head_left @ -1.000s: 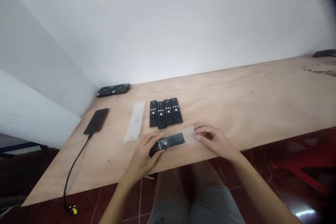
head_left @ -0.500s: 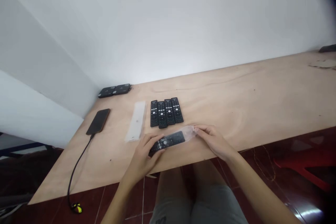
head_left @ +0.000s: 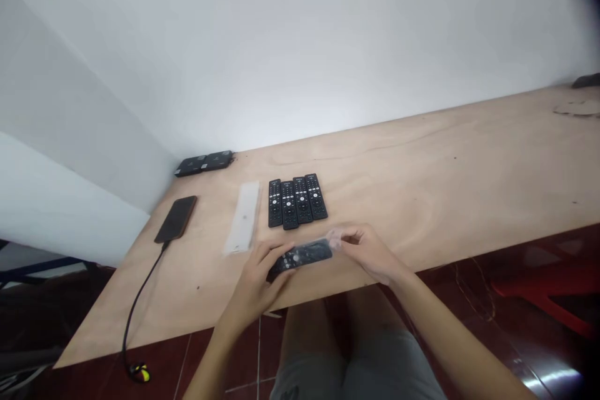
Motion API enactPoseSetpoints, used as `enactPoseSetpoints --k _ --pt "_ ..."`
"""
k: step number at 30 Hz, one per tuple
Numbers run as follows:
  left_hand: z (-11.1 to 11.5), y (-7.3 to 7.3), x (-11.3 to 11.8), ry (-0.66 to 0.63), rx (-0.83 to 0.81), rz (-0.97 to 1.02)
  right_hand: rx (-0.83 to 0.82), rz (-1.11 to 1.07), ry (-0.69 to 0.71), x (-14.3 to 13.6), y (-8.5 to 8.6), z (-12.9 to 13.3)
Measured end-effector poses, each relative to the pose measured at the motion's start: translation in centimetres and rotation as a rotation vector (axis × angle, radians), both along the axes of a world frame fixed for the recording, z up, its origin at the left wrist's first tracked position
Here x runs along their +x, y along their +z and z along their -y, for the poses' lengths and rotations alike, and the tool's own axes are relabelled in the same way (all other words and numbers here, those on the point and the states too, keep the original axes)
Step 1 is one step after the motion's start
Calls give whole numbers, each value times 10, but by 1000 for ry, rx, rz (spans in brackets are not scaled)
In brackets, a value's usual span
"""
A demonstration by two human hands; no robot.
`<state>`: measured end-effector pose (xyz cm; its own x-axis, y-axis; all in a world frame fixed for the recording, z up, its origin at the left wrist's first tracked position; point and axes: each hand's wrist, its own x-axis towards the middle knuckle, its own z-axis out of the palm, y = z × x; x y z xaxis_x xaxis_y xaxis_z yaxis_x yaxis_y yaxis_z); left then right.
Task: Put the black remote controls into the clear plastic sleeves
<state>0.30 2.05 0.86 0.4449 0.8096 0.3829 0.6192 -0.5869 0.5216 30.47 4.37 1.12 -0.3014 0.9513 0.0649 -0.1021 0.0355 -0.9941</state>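
A black remote control (head_left: pixel 307 254) lies inside a clear plastic sleeve near the table's front edge, tilted slightly up to the right. My left hand (head_left: pixel 259 275) grips its left end, with fingers above and thumb below. At the other end, my right hand (head_left: pixel 368 251) pinches the loose end of the plastic sleeve (head_left: pixel 335 239). Just beyond my hands, several black remotes (head_left: pixel 302 200) lie side by side, buttons up. Left of them rests a flat, whitish plastic sleeve (head_left: pixel 244 215).
A phone (head_left: pixel 176 219) with a black cable (head_left: pixel 135 300) hanging over the front edge lies on the left of the wooden table (head_left: pixel 422 181). Two black boxes (head_left: pixel 204 163) sit by the wall. A red plastic stool or chair (head_left: pixel 544 294) stands below at right.
My right hand has shifted slightly left, bunching the sleeve's loose end closer to the remote. My left hand keeps its grip.
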Motion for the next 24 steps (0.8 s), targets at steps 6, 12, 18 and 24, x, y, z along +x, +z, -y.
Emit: enactPoseSetpoints --k 6,12,18,24 --pt "0 0 1 -40 7 -15 41 48 11 -6 1 1" --pt "0 0 3 -35 -31 -34 11 85 -44 4 2 1" --pt "-1 -1 3 15 -111 -16 -109 32 -236 72 -10 7" --pt "0 3 7 27 -105 -39 -100 -30 -708 162 -29 2"
